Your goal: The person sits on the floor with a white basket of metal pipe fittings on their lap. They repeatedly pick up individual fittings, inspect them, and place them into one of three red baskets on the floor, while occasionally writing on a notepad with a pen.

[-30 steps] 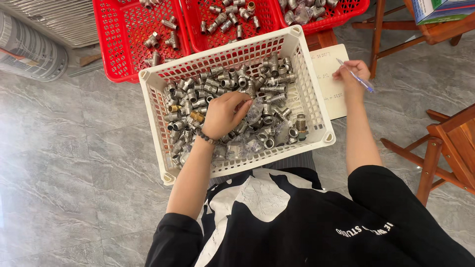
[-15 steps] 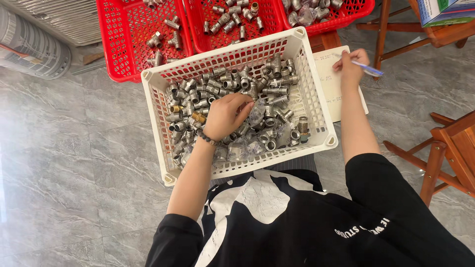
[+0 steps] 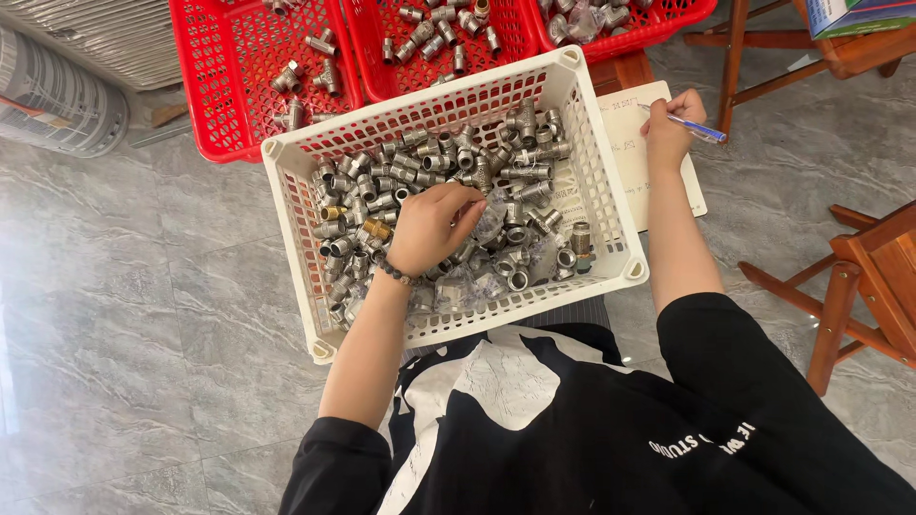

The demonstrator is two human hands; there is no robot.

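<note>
**Hands at the white basket**

Closest is the person's black top with white print (image 3: 534,420). Both bare arms reach forward from it. The left hand (image 3: 429,227) is down in the white basket (image 3: 296,229), palm down, wrist bent a little. Its fingers (image 3: 456,205) are curled into the pile of small metal pipe pieces (image 3: 520,172). They touch the pieces, but I cannot tell if they grip one. The right hand (image 3: 668,129) is past the basket's right side, arm straight. Its fingers are closed around a blue pen (image 3: 701,130), over a white paper sheet (image 3: 630,153). Farther off are red baskets (image 3: 239,67) with more metal pieces. A wooden chair (image 3: 859,286) stands on the grey floor.
</note>
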